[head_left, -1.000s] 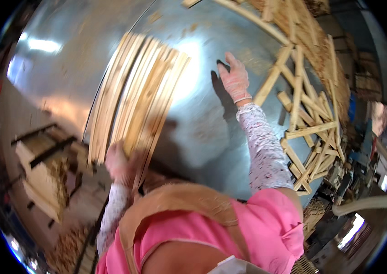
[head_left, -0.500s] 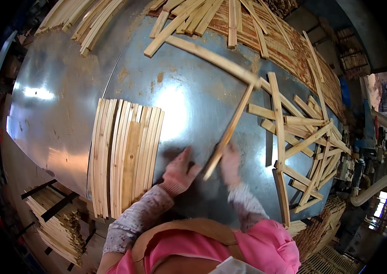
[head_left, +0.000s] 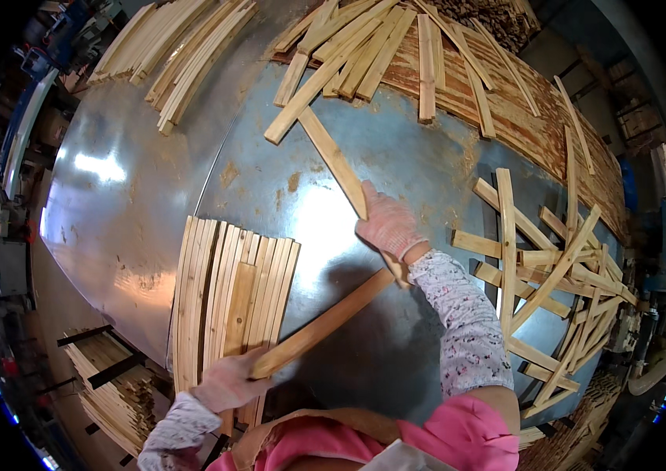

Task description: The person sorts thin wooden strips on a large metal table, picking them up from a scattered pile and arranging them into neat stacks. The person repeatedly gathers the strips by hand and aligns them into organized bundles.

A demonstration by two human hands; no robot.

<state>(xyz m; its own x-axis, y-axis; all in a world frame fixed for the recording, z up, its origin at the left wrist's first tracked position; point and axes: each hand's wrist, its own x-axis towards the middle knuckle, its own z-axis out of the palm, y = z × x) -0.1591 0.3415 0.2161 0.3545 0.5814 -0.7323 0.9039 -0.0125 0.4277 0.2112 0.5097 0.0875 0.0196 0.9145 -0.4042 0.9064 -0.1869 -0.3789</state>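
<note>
My left hand (head_left: 227, 382), in a pale pink knit glove, is closed on the near end of a wooden strip (head_left: 325, 322). This strip slants up to the right, its near end beside a row of strips (head_left: 192, 294) laid side by side. Farther out, my right hand (head_left: 389, 224), gloved alike, grips a second wooden slat (head_left: 331, 161) near its closer end. That slat points away to the upper left, and a short piece of it shows below my palm. The first strip's far end lies close to this piece.
A jumbled pile of strips (head_left: 553, 259) covers the right side of the metal table (head_left: 262, 169). More loose strips (head_left: 364, 59) lie on a rough wooden board (head_left: 459, 94) at the far side. Bundled strips (head_left: 152, 39) sit far left; stacked wood (head_left: 117, 377) stands lower left.
My left hand, empty before, now holds the strip that was by my right hand, and has moved left. My right hand has reached outward and gripped another slat. The whole view has shifted.
</note>
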